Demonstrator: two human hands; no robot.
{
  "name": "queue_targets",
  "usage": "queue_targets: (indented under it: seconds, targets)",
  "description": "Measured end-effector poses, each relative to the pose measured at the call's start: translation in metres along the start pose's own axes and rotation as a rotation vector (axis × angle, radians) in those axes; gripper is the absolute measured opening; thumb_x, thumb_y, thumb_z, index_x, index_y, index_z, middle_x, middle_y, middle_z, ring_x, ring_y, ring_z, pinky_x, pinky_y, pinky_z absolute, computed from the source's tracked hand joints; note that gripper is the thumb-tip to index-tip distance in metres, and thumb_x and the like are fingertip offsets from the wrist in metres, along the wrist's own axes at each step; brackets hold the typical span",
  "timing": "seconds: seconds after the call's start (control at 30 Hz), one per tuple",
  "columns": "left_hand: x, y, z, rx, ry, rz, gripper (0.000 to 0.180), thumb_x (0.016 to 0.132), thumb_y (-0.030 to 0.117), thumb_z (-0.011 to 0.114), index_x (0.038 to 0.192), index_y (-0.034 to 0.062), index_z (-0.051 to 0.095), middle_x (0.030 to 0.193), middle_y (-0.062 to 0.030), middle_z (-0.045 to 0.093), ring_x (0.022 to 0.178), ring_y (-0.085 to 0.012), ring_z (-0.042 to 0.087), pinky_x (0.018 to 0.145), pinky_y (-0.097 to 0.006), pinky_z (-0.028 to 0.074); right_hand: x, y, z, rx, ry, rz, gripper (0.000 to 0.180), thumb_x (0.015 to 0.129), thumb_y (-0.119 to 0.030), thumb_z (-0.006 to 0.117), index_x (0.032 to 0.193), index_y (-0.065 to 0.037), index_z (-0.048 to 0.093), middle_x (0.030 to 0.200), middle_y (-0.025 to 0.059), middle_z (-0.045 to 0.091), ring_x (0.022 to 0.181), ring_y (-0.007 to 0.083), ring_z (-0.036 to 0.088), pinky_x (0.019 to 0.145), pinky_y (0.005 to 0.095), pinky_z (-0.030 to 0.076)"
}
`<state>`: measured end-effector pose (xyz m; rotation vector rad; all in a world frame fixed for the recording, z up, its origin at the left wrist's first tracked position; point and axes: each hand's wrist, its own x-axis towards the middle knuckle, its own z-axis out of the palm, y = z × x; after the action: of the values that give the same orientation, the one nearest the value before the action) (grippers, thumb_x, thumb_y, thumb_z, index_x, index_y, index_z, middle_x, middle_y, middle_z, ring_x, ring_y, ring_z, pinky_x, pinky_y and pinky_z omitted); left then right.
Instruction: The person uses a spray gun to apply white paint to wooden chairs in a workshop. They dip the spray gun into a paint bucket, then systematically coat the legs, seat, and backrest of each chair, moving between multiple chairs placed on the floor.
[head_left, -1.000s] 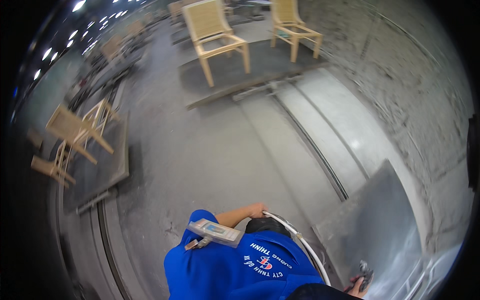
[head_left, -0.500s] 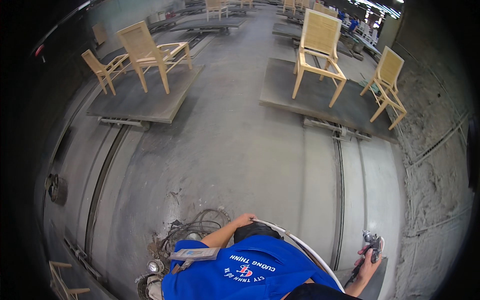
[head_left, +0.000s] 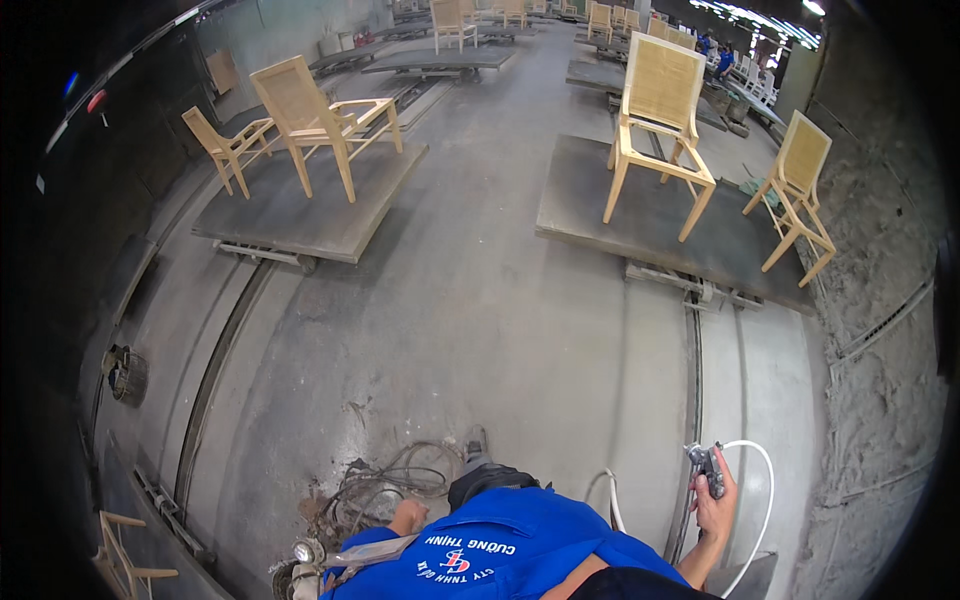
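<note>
My right hand (head_left: 712, 505) is raised at my right side and grips a small metal spray gun (head_left: 706, 468). A white hose (head_left: 762, 500) loops from the gun down behind my arm. My left hand (head_left: 408, 516) hangs low in front of my blue shirt (head_left: 500, 560), just above a tangle of dark hoses (head_left: 385, 485) on the concrete floor. Whether its fingers hold anything is unclear. A flat grey object (head_left: 365, 552) sticks out from my chest at the lower left.
Pale wooden chairs stand on low dark platforms: two at the left (head_left: 320, 115), one in the middle right (head_left: 660, 135), one at the far right (head_left: 795, 190). Floor rails (head_left: 215, 370) run past the platforms. A rough wall (head_left: 890, 330) closes the right side. More chairs stand far back.
The view has swung round, so the chairs on platforms now lie ahead. My right hand with the spray gun has come up higher at the right. My left hand has dropped toward the hoses.
</note>
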<state>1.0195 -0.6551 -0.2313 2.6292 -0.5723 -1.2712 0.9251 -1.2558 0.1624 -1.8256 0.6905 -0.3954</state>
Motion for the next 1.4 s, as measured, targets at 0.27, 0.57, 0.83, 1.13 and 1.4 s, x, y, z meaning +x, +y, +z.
queue_targets:
  seconds: [0.27,0.57,0.83,1.13,1.4]
  targets:
    - [0.033,-0.016,-0.072,-0.81,0.164,-0.422,0.038,0.086,0.041,0.069,0.106,0.0086,0.076,0.101,-0.019,0.074,0.095,-0.0377,0.07,0.083,-0.045,0.055,0.112,-0.062,0.148,-0.166,-0.291,-0.118,0.058,0.089,-0.005,0.072,0.145,-0.011,0.059,0.09,0.0041,0.068,0.076,0.0116,0.065,0.059,0.0262,0.05]
    - [0.075,-0.105,-0.227,-1.253,0.924,-0.573,0.031,0.092,0.033,0.068,0.097,0.0028,0.074,0.082,-0.015,0.073,0.076,-0.0246,0.068,0.069,-0.042,0.052,0.205,-0.161,0.337,-0.351,-0.869,-0.515,0.06,0.074,-0.005,0.082,0.132,-0.012,0.069,0.111,0.0163,0.075,0.097,0.033,0.073,0.086,0.0377,0.056]
    - [0.101,-0.124,-0.193,-0.461,0.411,-0.475,0.037,0.092,0.034,0.063,0.114,0.0064,0.074,0.114,-0.0238,0.073,0.101,-0.0391,0.072,0.082,-0.048,0.057,0.27,-0.192,0.376,-0.421,-0.854,-0.556,0.06,0.077,-0.012,0.084,0.134,-0.014,0.067,0.118,0.0143,0.074,0.106,0.0371,0.07,0.09,0.0414,0.056]
    - [0.201,-0.137,-0.329,-0.621,0.255,-0.378,0.032,0.094,0.028,0.064,0.113,0.0044,0.074,0.106,-0.0197,0.074,0.092,-0.0317,0.072,0.079,-0.043,0.058,0.398,-0.195,0.413,-0.367,-0.706,-0.481,0.05,0.085,-0.017,0.077,0.135,-0.015,0.066,0.122,0.0136,0.073,0.109,0.0355,0.069,0.093,0.0412,0.055]
    - [0.296,-0.125,-0.529,-0.885,0.424,-0.37,0.028,0.095,0.023,0.065,0.113,0.0027,0.074,0.1,-0.0162,0.075,0.084,-0.0251,0.072,0.075,-0.039,0.058,0.489,-0.188,0.43,-0.413,-0.675,-0.446,0.057,0.085,-0.022,0.081,0.139,-0.019,0.064,0.119,0.0147,0.073,0.106,0.0365,0.07,0.09,0.0424,0.056]
